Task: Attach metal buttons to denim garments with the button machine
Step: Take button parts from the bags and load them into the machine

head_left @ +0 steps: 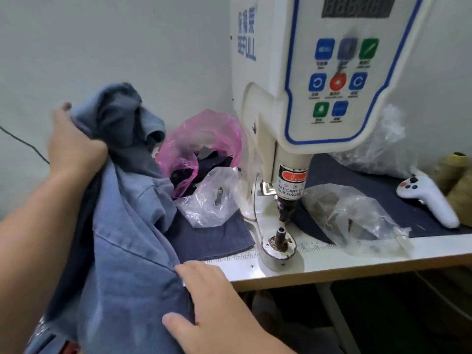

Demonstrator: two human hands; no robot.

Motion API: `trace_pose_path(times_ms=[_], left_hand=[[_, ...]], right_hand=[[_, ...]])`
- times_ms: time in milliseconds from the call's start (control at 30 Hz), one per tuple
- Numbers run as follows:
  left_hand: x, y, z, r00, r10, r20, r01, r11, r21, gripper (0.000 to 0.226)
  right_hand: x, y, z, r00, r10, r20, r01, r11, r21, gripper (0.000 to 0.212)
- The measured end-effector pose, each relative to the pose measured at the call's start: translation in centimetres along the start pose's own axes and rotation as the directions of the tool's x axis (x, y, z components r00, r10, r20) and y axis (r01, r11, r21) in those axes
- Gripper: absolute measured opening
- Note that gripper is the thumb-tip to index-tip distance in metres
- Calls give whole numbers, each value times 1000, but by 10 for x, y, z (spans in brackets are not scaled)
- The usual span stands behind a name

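Holding the denim (122,226) well left of the machine (306,98), the person has no cloth under the press head yet. The left hand (74,144) has its fingers curled tight into a bunch of fabric raised above the table (332,267); the right hand (214,300) pinches a lower edge between thumb and fingers near the table's front edge. The lower die (279,241) stands bare, with no button visible on it and no garment over it. No attached button shows on the visible denim, though folds hide much of it. Judging by this, positioning the garment, loading a button and pressing all remain for this piece.
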State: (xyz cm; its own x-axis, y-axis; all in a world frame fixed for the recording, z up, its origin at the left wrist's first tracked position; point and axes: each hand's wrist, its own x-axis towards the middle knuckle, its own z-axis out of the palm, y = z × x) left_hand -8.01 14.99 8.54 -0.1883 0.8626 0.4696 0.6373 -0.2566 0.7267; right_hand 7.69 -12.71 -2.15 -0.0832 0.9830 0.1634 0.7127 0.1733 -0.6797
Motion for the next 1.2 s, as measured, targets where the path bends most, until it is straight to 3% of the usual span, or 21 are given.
trace_pose_path(times_ms=[100, 167, 233, 300, 367, 400, 500, 567, 700, 767, 867, 967, 1100, 1200], left_hand=[[-11, -9, 20, 956, -143, 257, 81, 968, 236, 74], [-23, -2, 29, 926, -168, 339, 33, 928, 371, 77], [-40, 8, 38, 950, -19, 311, -123, 894, 430, 73], [-63, 22, 46, 930, 238, 279, -318, 902, 292, 52], [-89, 33, 56, 828, 417, 374, -486, 867, 110, 24], [-102, 36, 61, 764, 438, 473, -520, 852, 51, 16], [-124, 45, 82, 599, 335, 727, -657, 725, 208, 26], [-128, 54, 93, 566, 263, 782, -716, 627, 307, 31], [-130, 70, 115, 591, 102, 800, -727, 498, 474, 28], [-131, 71, 124, 617, 41, 786, -709, 464, 532, 27], [-136, 65, 134, 643, 101, 759, -698, 485, 527, 24], [-143, 51, 140, 664, 222, 714, -708, 495, 504, 24], [-145, 35, 151, 717, 305, 627, -669, 555, 495, 23], [-145, 31, 158, 735, 322, 597, -648, 593, 478, 23]], right_hand=[[2, 5, 4, 1000, -17, 14, 18, 997, -81, 57], [2, 9, 6, 999, -34, -13, 33, 997, -70, 56], [-1, 14, 4, 996, -60, -62, 57, 997, -48, 51], [-6, 20, -2, 988, -73, -133, 72, 997, -15, 41], [-13, 29, -11, 966, -75, -248, 80, 997, 11, 28], [-18, 35, -16, 946, -75, -315, 85, 996, 18, 21], [-33, 51, -35, 895, -41, -444, 63, 997, 35, 10], [-43, 59, -55, 856, -22, -517, 34, 999, 14, 14], [-54, 78, -109, 694, 7, -720, -70, 996, -57, 27], [-51, 98, -138, 636, 113, -763, -219, 975, -39, 29], [-44, 137, -169, 612, 380, -694, -512, 859, 19, 22], [-41, 165, -172, 615, 487, -621, -683, 722, -109, 26], [-37, 175, -153, 656, 334, -677, -660, 690, -299, 36], [-36, 177, -151, 652, 304, -694, -664, 670, -330, 39]])
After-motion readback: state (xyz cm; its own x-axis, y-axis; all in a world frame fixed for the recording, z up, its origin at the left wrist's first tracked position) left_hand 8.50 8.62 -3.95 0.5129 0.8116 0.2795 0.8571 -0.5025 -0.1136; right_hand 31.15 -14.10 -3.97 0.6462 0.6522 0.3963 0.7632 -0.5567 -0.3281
